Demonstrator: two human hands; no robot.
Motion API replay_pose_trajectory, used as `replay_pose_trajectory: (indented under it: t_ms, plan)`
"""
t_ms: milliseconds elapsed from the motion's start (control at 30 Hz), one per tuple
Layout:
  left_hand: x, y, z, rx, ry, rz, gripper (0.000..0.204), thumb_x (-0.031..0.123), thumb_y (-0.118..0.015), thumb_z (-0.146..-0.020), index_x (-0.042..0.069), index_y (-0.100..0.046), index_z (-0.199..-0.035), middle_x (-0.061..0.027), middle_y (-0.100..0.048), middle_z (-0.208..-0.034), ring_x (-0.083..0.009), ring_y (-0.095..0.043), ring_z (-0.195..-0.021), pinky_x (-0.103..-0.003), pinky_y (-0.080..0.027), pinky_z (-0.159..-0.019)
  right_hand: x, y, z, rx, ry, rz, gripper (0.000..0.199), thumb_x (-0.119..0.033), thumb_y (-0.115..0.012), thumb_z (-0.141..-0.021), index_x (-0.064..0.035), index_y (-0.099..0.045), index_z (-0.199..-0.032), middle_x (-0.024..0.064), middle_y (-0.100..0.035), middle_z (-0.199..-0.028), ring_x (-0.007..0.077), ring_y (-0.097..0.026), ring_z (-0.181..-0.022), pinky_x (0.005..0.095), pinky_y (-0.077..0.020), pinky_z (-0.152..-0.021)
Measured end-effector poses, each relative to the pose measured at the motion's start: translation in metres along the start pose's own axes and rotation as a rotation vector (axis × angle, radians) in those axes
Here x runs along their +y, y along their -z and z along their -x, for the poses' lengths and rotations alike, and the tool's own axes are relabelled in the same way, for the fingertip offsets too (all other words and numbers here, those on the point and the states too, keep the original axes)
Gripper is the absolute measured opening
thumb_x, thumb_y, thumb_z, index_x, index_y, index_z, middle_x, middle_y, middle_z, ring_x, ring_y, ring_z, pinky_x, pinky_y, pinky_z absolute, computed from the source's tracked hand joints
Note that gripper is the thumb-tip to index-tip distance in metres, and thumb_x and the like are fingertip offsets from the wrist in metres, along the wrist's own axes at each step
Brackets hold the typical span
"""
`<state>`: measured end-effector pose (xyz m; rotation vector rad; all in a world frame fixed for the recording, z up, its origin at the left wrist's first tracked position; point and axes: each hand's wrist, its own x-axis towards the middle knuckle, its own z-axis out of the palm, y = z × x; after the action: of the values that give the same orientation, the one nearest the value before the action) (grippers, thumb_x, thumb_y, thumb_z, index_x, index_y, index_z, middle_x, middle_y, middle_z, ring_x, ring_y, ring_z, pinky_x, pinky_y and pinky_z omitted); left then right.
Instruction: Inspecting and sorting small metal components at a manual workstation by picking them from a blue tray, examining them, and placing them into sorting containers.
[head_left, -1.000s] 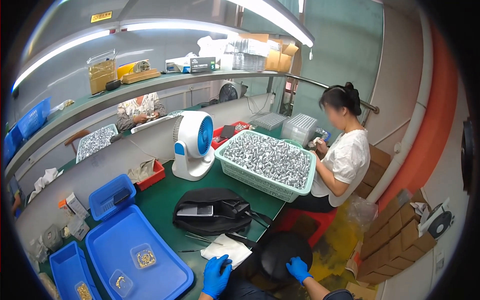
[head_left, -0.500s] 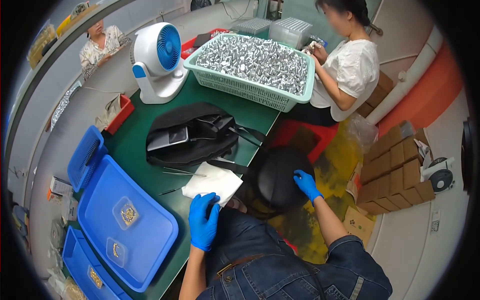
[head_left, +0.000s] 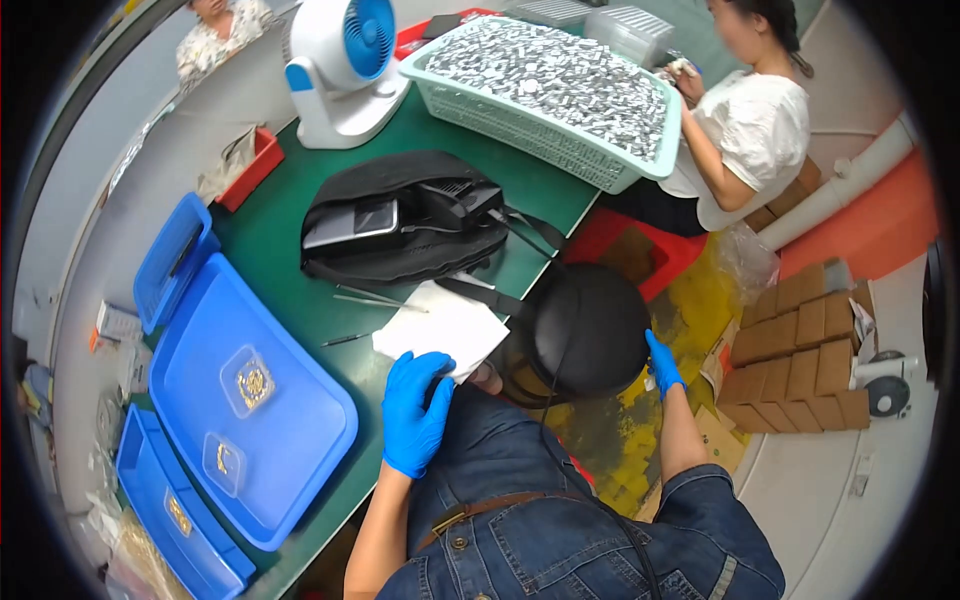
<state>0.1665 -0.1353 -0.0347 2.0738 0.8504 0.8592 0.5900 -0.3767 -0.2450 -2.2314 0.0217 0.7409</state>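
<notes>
My left hand [head_left: 417,415], in a blue glove, is at the near edge of a white cloth or paper sheet [head_left: 445,328] on the table's edge. Its thumb stands apart from the bent fingers, and nothing shows between them. Thin metal tweezers [head_left: 380,301] lie partly on the sheet, with a dark pen-like tool [head_left: 346,340] to their left. Beside the right edge of a round black stool seat [head_left: 590,330] is my right hand [head_left: 663,366], also blue-gloved. Its fingers are stretched out and hold nothing.
A black bag [head_left: 400,220] with a device inside lies on the green table [head_left: 265,235]. Blue trays [head_left: 290,390] hold small boxes of gold-coloured parts. Behind stand a fan [head_left: 345,70] and a crate [head_left: 520,130] of silver parts. A co-worker [head_left: 745,130] sits at the right.
The view has shifted, so the table things appear higher and farther right. My right hand has moved from over the stool seat out past its right edge. My left hand stays by the white sheet.
</notes>
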Motion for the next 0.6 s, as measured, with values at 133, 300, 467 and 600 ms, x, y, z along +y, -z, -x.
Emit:
replay_pose_trajectory:
  t_ms: [133,300,467,600]
  plan:
    - [-0.006,0.002,0.001,0.011,-0.023,-0.001,0.018,0.006,-0.058,-0.080,0.005,-0.061,-0.098,-0.0096,-0.063,-0.099,-0.0287,-0.057,-0.098,-0.044,-0.032,-0.102,0.004,-0.004,0.003,-0.073,-0.085,-0.203,0.046,-0.053,-0.064,-0.076,-0.0075,-0.062,-0.076,-0.0016,-0.045,-0.062,0.0137,-0.042,-0.051,0.0282,-0.0306,-0.043]
    - [-0.001,0.000,-0.001,0.011,-0.032,0.006,0.018,0.007,-0.058,-0.081,0.006,-0.061,-0.098,-0.0097,-0.063,-0.098,-0.0284,-0.058,-0.097,-0.044,-0.032,-0.101,0.026,0.009,-0.005,-0.077,-0.056,-0.261,0.044,-0.054,-0.065,-0.076,-0.0109,-0.059,-0.071,-0.0037,-0.040,-0.057,0.0100,-0.036,-0.048,0.0258,-0.0265,-0.042]
    - [-0.006,0.002,0.001,0.008,-0.033,0.003,0.016,0.009,-0.058,-0.081,0.006,-0.061,-0.096,-0.0096,-0.063,-0.096,-0.0287,-0.058,-0.096,-0.044,-0.033,-0.101,0.076,0.049,-0.007,0.092,-0.072,-0.339,0.042,-0.054,-0.066,-0.075,-0.0120,-0.062,-0.076,-0.0043,-0.045,-0.059,0.0096,-0.037,-0.048,0.0257,-0.0268,-0.043]
    - [-0.005,0.001,0.002,0.027,-0.051,-0.011,0.015,0.009,-0.057,-0.081,0.006,-0.061,-0.095,-0.0098,-0.063,-0.096,-0.0294,-0.058,-0.095,-0.044,-0.033,-0.101,0.103,0.073,-0.012,0.205,-0.069,-0.384,0.052,-0.055,-0.065,-0.075,-0.0138,-0.042,-0.054,-0.0030,-0.033,-0.050,0.0111,-0.031,-0.043,0.0286,-0.0209,-0.041]
